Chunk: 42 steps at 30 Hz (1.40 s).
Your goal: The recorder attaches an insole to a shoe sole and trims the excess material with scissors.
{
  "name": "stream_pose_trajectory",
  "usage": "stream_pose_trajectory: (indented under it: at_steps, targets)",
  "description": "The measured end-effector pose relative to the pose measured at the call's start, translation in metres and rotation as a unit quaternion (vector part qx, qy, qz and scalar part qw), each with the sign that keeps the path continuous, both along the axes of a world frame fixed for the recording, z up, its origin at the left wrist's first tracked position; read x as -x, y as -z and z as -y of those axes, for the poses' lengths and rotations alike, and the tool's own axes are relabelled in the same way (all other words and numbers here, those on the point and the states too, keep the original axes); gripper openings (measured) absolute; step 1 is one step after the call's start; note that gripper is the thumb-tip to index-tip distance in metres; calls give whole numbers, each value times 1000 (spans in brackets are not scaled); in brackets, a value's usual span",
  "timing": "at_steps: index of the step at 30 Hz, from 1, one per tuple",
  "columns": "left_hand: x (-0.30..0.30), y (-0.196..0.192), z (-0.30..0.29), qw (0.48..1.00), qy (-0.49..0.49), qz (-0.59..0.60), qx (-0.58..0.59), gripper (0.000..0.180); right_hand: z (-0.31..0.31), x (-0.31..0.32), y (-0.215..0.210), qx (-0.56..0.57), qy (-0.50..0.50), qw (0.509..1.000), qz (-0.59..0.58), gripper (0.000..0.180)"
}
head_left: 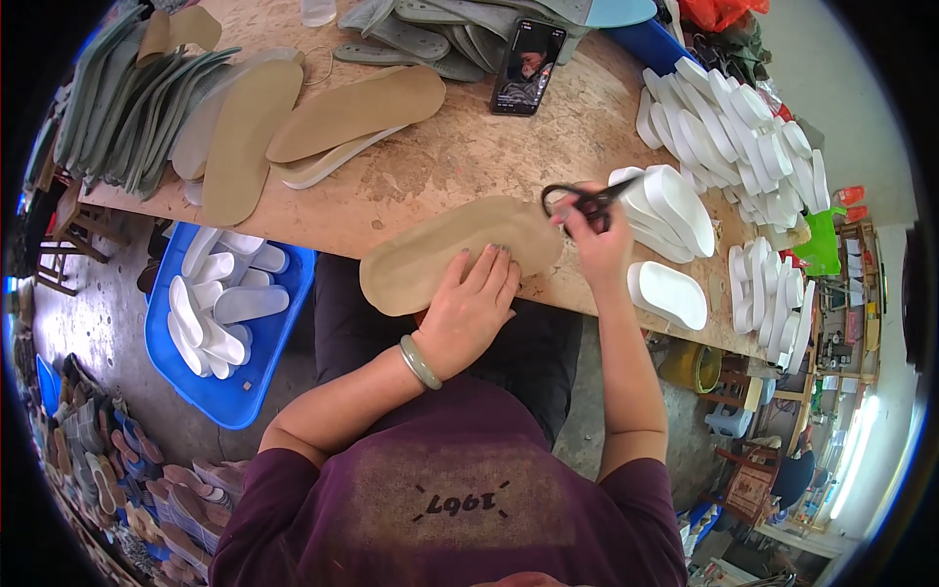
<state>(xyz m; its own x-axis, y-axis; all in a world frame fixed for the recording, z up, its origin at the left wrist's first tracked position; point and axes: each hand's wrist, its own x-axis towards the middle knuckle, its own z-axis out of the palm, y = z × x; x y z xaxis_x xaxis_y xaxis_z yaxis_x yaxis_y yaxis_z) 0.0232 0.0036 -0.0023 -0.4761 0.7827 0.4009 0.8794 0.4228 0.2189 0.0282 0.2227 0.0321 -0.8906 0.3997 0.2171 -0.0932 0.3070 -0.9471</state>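
A tan shoe insole (421, 249) lies at the table's front edge, its left end reaching out over my lap. My left hand (469, 303) rests flat on it, fingers stretched out, with a pale bangle (420, 362) round the wrist. At the insole's right end my right hand (599, 240) grips black-handled scissors (587, 203); their blades point to the right and are blurred. Just right of that hand stand white sole-shaped pieces (675, 210), and a single white one (668, 294) lies nearer the edge. Two more tan insoles (357, 110) (252, 137) lie at the upper left.
Grey soles (127, 117) are stacked at the far left, more grey soles (421, 39) at the back. A phone (528, 67) lies on the wooden table (469, 147). White pieces (734, 127) crowd the right. A blue bin (186, 382) holding white pieces stands left, below table height.
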Motion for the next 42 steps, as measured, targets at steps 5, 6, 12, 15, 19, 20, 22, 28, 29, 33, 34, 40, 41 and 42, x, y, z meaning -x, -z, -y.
stream_pose_trajectory:
  at_steps: [5, 6, 12, 15, 19, 20, 22, 28, 29, 33, 34, 40, 41, 42]
  targets:
    - [4, 6, 0, 999, 22, 19, -26, 57, 23, -8, -12, -345, -167, 922, -59, 24]
    - [3, 9, 1, 999, 21, 20, -25, 57, 26, -7, -11, -363, -227, 900, -83, 30]
    - [7, 0, 2, 998, 36, 8, -44, 55, 4, 24, 5, -465, -300, 822, -133, 36]
    - [8, -2, 2, 999, 31, 15, -42, 57, 2, 27, 15, -294, -160, 937, -102, 24]
    - [10, -4, 5, 996, 39, 32, -69, 51, -8, 19, 17, 120, -11, 992, -46, 21]
    - [11, -4, 6, 996, 43, 33, -72, 51, -5, 12, 16, 120, -14, 992, -45, 21]
    - [9, -1, 8, 996, 44, 42, -69, 52, 9, -1, 1, -227, -224, 946, -56, 32]
    - [12, 5, 9, 992, 70, 67, -86, 55, 16, 22, -3, -437, -316, 829, -146, 47]
    - [12, 3, 9, 993, 75, 51, -80, 55, 10, 23, 7, -418, -291, 845, -165, 39]
    - [15, -5, 10, 994, 61, 37, -80, 44, 18, 19, 30, -21, -37, 999, 16, 22]
    - [17, -5, 10, 994, 63, 46, -81, 44, 14, 22, 27, -19, -36, 999, 16, 22]
    - [33, -9, 14, 987, 108, 72, -91, 43, -2, -1, 5, 126, -29, 989, -76, 21]
    - [32, -7, 15, 987, 108, 72, -91, 43, 2, -7, 4, -1, -86, 995, -55, 23]
    - [32, -6, 16, 987, 108, 73, -93, 42, 5, -10, 2, -129, -142, 981, -33, 25]
